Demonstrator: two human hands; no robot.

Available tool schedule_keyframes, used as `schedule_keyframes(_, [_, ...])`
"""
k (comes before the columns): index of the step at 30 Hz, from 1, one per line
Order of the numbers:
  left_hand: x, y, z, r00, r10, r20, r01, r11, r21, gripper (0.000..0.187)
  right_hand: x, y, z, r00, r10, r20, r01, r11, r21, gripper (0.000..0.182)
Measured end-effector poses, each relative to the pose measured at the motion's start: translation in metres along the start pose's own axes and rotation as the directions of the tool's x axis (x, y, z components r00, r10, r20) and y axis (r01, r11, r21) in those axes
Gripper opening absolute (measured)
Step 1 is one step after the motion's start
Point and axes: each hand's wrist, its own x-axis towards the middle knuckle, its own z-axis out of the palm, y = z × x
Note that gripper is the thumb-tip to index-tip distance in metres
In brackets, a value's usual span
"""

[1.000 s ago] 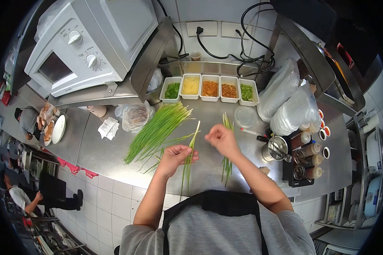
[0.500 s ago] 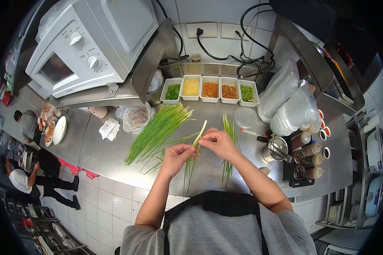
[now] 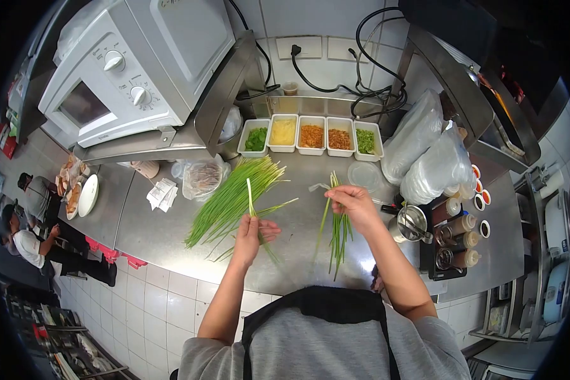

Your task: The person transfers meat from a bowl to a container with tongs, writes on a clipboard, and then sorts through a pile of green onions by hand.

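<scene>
My left hand (image 3: 253, 235) pinches a thin spring onion (image 3: 250, 197) under the thumb, its pale end pointing up; the other fingers are stretched out. To the right, my right hand (image 3: 356, 206) holds a spring onion stalk (image 3: 322, 225) between thumb and fingertips, and a limp pale strip (image 3: 318, 187) sticks out beside it. Under and next to that hand lies a small bunch of spring onions (image 3: 340, 244), roughly lined up. A large pile of spring onions (image 3: 231, 199) lies left of my left hand, with a few loose stalks at its edge.
Behind stand white tubs of chopped foods (image 3: 311, 151). A microwave (image 3: 117, 76) sits on a shelf at left. Bagged containers (image 3: 434, 161), a metal pot (image 3: 406, 231) and sauce bottles (image 3: 459, 237) stand at right. Two people (image 3: 28, 237) are at far left.
My hands have parted from the middle. The left moved left with a spring onion; the right moved right to the small bunch with another stalk.
</scene>
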Motion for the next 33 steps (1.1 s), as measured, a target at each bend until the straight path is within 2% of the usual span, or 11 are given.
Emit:
schedule_keyframes(3, [-0.001, -0.009, 0.026, 0.998, 0.056, 0.013, -0.057, 0.996, 0.075, 0.021, -0.006, 0.017, 0.021, 0.994, 0.092, 0.059, -0.100, 0.981, 0.168, 0.018])
schedule_keyframes(6, [-0.005, -0.011, 0.058, 0.952, 0.220, 0.213, -0.251, 0.959, 0.130, 0.019, -0.009, 0.033, 0.038, 0.993, 0.069, 0.095, -0.085, 0.982, 0.171, 0.017])
schedule_keyframes(10, [-0.006, 0.000, 0.053, 0.942, 0.063, 0.331, -0.099, 0.991, 0.093, 0.020, -0.010, 0.032, 0.045, 0.973, -0.223, -0.066, 0.205, 0.955, -0.212, 0.020])
schedule_keyframes(13, [-0.011, 0.006, 0.045, 0.962, 0.020, 0.273, -0.061, 0.988, 0.143, 0.019, -0.021, 0.003, 0.045, 0.697, -0.690, 0.194, 0.631, 0.463, -0.623, 0.021])
schedule_keyframes(16, [-0.020, 0.008, 0.040, 0.962, 0.014, 0.274, -0.073, 0.976, 0.206, 0.019, -0.016, 0.003, 0.046, 0.566, -0.636, 0.525, 0.748, 0.128, -0.651, 0.018])
schedule_keyframes(19, [-0.028, 0.009, 0.034, 0.965, 0.019, 0.262, -0.073, 0.978, 0.197, 0.018, -0.007, 0.006, 0.051, 0.570, -0.562, 0.599, 0.771, 0.114, -0.626, 0.013])
schedule_keyframes(22, [-0.040, 0.016, 0.028, 0.975, 0.030, 0.222, -0.066, 0.985, 0.156, 0.017, -0.009, 0.010, 0.060, 0.748, -0.516, 0.418, 0.662, 0.540, -0.519, 0.012])
schedule_keyframes(25, [-0.048, 0.016, 0.017, 0.983, 0.047, 0.178, -0.073, 0.986, 0.147, 0.016, 0.003, 0.017, 0.059, 0.867, -0.385, 0.315, 0.488, 0.782, -0.388, 0.014])
schedule_keyframes(28, [-0.052, 0.018, 0.013, 0.983, 0.093, 0.158, -0.108, 0.990, 0.093, 0.016, -0.008, 0.023, 0.068, 0.864, -0.169, 0.474, 0.401, 0.800, -0.446, 0.015])
schedule_keyframes(31, [-0.051, 0.019, 0.014, 0.988, 0.052, 0.142, -0.069, 0.991, 0.114, 0.015, -0.014, 0.036, 0.086, 0.875, -0.111, 0.472, 0.192, 0.973, -0.128, 0.015])
schedule_keyframes(33, [-0.050, 0.020, 0.015, 0.983, 0.041, 0.177, -0.063, 0.990, 0.124, 0.017, -0.014, 0.037, 0.091, 0.913, -0.127, 0.388, 0.183, 0.977, -0.112, 0.013])
